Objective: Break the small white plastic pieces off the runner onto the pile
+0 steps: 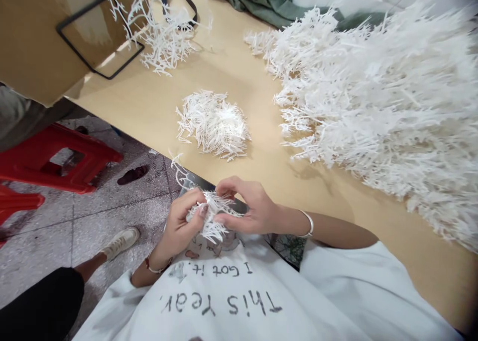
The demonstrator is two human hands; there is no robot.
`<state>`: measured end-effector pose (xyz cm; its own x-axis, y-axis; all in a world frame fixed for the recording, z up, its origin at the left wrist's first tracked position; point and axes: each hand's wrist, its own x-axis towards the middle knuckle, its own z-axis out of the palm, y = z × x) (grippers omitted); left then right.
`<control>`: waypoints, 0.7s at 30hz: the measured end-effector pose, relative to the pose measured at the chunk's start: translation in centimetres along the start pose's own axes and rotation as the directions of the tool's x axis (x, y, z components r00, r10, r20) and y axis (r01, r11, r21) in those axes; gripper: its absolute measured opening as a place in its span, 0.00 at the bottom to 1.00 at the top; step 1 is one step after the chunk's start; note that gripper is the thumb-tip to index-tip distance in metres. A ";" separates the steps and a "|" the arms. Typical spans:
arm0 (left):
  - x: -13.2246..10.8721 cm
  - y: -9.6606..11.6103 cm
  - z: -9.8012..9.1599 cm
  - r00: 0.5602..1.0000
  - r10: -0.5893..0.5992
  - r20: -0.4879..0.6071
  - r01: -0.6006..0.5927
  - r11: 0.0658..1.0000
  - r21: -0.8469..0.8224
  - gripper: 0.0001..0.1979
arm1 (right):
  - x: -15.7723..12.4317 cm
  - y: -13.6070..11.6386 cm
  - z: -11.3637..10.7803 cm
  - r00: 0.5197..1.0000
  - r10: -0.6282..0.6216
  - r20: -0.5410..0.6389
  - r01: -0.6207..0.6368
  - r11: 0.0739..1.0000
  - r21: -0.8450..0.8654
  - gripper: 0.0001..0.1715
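Wooden table (407, 261) bears a large heap of white sprigs (373, 112), a small clump (212, 124), and a loose pile (160, 37).

**Only legible text: T-shirt print**

White T-shirt (224, 306) on the person, seen from the head camera, so the print reads upside down. Two lines in dark hand-style lettering across the chest: large "This Year," (220, 302), then smaller "I Got it." (211, 269) directly below it on the shirt. No other legible text, labels, brands or numbers in view.

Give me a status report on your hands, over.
Left hand and right hand gripping white bristly sprig. Loose white tuft on tan table ahead.
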<state>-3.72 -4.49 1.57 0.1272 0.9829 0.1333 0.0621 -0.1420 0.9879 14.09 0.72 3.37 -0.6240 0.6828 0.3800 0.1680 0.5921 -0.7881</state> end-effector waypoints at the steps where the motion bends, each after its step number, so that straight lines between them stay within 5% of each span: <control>1: 0.1 -0.1 -0.1 1.000 -0.026 0.013 0.027 0.998 -0.053 0.14 | 0.2 -0.3 -0.3 0.994 0.074 0.077 -0.075 0.997 0.016 0.17; 5: 0.8 -0.8 -0.6 0.984 -0.102 0.148 0.136 0.963 -0.235 0.20 | 0.7 -0.6 -0.7 0.941 0.160 0.298 -0.192 0.978 0.082 0.12; 13: 1.3 -1.4 -0.9 0.908 -0.318 0.274 0.392 0.875 -0.283 0.22 | 0.7 -0.3 -0.6 0.918 0.150 0.368 -0.182 0.982 0.054 0.17; 17: 1.8 -1.2 -1.2 0.928 -0.239 0.286 0.283 0.951 -0.126 0.17 | 1.0 -0.4 -1.1 0.868 0.308 0.389 -0.393 0.905 0.161 0.19; 21: 2.2 -0.6 -2.0 0.921 -0.143 0.361 0.154 0.988 -0.001 0.12 | 1.3 -0.2 -1.6 0.736 0.419 0.532 -0.615 0.742 0.265 0.20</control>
<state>-5.42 -2.01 1.42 0.4661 0.8835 -0.0468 0.0796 0.0109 0.9968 14.44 2.17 4.79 -0.7947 0.5228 -0.3086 0.3061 -0.0940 -0.9474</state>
